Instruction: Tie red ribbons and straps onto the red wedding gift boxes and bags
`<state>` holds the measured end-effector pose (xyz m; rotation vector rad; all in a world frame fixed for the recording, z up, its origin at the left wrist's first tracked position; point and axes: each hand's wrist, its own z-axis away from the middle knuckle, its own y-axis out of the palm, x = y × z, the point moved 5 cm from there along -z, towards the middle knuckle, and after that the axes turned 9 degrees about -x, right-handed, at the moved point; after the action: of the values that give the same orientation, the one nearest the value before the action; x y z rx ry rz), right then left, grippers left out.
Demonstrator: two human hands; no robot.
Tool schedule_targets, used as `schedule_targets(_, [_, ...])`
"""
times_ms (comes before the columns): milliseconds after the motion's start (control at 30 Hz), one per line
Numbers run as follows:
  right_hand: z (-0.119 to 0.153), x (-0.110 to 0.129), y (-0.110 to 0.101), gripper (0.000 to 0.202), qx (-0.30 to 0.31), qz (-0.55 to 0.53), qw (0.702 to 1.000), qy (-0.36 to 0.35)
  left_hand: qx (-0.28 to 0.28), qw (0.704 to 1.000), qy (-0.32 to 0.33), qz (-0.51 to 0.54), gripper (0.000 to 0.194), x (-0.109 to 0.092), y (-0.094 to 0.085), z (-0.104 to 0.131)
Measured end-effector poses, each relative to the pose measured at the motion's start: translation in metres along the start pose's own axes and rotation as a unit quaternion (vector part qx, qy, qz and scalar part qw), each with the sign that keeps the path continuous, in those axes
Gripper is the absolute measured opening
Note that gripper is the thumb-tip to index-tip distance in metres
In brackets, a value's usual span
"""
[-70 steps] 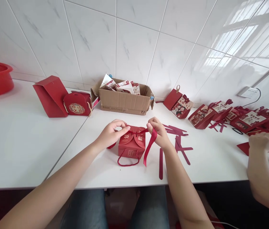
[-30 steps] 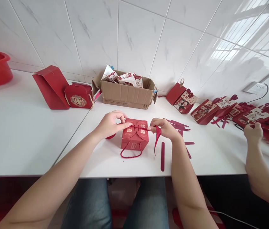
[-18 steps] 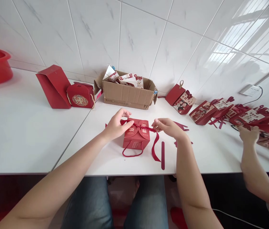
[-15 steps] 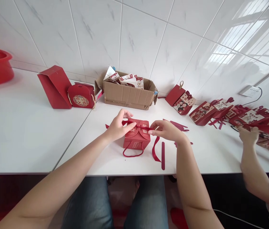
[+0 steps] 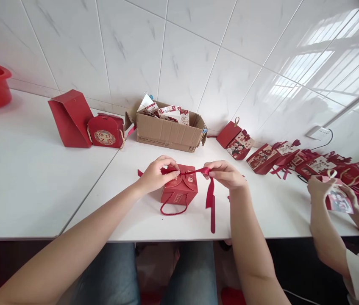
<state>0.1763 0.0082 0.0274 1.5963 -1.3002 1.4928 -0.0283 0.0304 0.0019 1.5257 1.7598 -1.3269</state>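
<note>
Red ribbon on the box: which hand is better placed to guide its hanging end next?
Probably the right hand: it pinches the ribbon beside the box, with the end hanging below its grip. The left hand is at the box's top, farther from that end.

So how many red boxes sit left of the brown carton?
2: a tall red box and, between it and the carton, a shorter box. Any behind them would be hidden.
</note>
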Motion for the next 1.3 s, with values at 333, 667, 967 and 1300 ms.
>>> schedule_targets(333, [-0.012, -0.018, 0.014, 0.014, -0.173, -0.158, 0.970, -0.068, -0.017, 0.999, 0.021, -0.027, 0.014, -0.013, -0.006, 0.002])
schedule_targets(667, [-0.003, -0.014, 0.022, 0.025, -0.165, -0.121, 0.978, -0.047, 0.020, 0.997, 0.027, -0.064, 0.023, -0.042, 0.014, -0.017])
schedule_targets(967, [-0.005, -0.012, 0.040, 0.048, -0.164, -0.036, 0.984, 0.053, -0.070, 0.993, 0.091, -0.025, 0.017, -0.047, 0.006, -0.017])
schedule_targets(1300, [-0.008, -0.016, 0.048, 0.043, -0.158, -0.082, 0.984, 0.022, -0.053, 0.996, 0.054, 0.052, 0.016, -0.036, 0.003, -0.015])
